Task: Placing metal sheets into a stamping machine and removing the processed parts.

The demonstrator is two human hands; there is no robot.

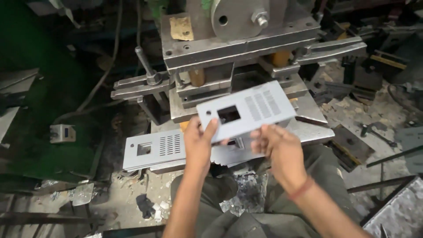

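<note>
So I've got the grey metal plate (246, 110) up in the air in front of the press (238, 44), tilted a bit, with its square cutout and the block of slots facing me. My left hand (199, 143) pinches the lower left corner, thumb on top right by the square hole, and my right hand (275, 145) grips the bottom edge further along, fingers curled under it, so both hands are closed on the same plate. Holding it by the edge like that keeps fingers off the punched face and lets me see the whole pattern, I'd guess. Just below it, a second plate (154, 150) of the same kind lies flat on the desk (317, 132) under the press, same square hole and slots, with more sheet peeking out beneath my hands, looks like a stack but I can't count it. The press has a big round steel disc (238, 15) with a bolt up top, and long clamp bars (136, 86) sticking out either side. A worn yellowish tag (181, 27) sits on the upper left of the press body, rectangular, too scuffed to make out. Metal scraps (246, 194) litter the floor between my knees, and a small grey box (61, 132) sits off to the left in the dark.
</note>
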